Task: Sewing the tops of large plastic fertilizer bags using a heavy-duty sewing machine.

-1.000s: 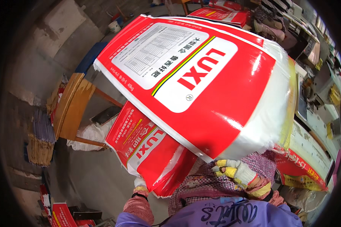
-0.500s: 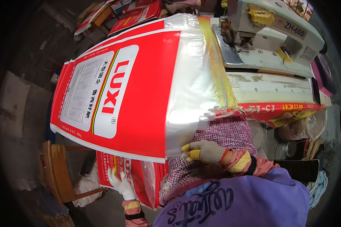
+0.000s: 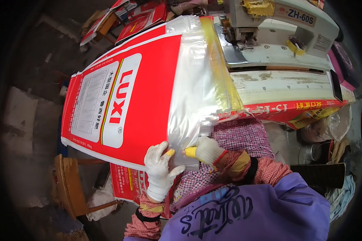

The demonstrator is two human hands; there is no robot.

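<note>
— Start at the fingers. What have they got?

— Both hands wear white knit gloves with yellow tips. The left hand (image 3: pixel 160 170) has its fingers spread and bent against the near edge of the red-and-white woven sack (image 3: pixel 128 100), thumb pointing right — pressed to it more than wrapped around it. The right hand (image 3: pixel 205 150) is curled closed, pinching the clear plastic liner (image 3: pixel 191 92) where it bunches at the sack's near right corner.

— And the sack itself?

— It lies flat and wide, spreading from the hands away to the far left, its open end with the liner and a yellow strip (image 3: pixel 221 68) resting on the table of the industrial sewing machine (image 3: pixel 277 36), far right.

— What crowds in?

— A checked sleeve and purple apron (image 3: pixel 261 209) fill the near right. A second red sack (image 3: pixel 126 182) hangs beneath the first, partly hidden by the left wrist. A wooden stool (image 3: pixel 70 186) stands near left on the floor, and more red sacks (image 3: pixel 138 18) are stacked far behind. Right of the machine — clutter, too dim to name.
</note>
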